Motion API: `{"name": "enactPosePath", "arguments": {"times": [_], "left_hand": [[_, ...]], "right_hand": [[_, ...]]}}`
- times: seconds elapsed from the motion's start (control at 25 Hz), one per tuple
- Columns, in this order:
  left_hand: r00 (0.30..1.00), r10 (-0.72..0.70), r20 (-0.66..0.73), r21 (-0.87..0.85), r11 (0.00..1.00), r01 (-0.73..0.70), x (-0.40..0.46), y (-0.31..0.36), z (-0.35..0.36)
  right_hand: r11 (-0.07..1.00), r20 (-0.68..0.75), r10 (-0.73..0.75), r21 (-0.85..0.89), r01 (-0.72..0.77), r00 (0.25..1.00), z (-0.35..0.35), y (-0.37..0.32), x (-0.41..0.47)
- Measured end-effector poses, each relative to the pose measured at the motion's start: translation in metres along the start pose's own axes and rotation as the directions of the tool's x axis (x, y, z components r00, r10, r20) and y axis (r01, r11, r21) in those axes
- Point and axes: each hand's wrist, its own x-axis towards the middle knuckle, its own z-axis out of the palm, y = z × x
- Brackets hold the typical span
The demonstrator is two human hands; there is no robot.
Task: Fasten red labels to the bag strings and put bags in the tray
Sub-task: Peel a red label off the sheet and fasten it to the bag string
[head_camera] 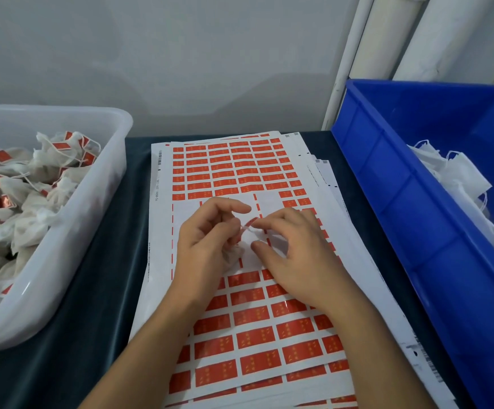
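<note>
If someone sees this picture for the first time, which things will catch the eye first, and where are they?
The sheets of red labels fill the middle of the dark table, and both hands work above them: the left hand and right hand pinch one red label between them. A deep blue bin stands at the right, and a clear tray of labelled bags at the left.

Head-worn view, close above the label sheets (239,172) (forward and down, wide-angle)
</note>
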Motion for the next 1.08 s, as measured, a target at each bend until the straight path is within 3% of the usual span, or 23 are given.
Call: {"name": "enactPosePath", "arguments": {"times": [0.76, 0.96, 1.08], "left_hand": [[0.996, -0.015, -0.091, 0.037, 0.999, 0.018, 0.0, 0.0, 0.002], [0.983, -0.015, -0.182, 0.166, 0.985, 0.046, 0.002, -0.004, 0.004], [0.986, 0.023, -0.168, 0.193, 0.981, 0.01, 0.003, -0.005, 0.004]], "right_hand": [[0.951, -0.103, 0.023, 0.308, 0.01, 0.994, -0.006, 0.0, 0.002], [0.927, -0.103, 0.033, 0.375, 0.008, 0.994, -0.008, -0.001, 0.001], [0.908, -0.085, 0.043, 0.42, -0.003, 0.995, -0.01, -0.001, 0.001]]}}
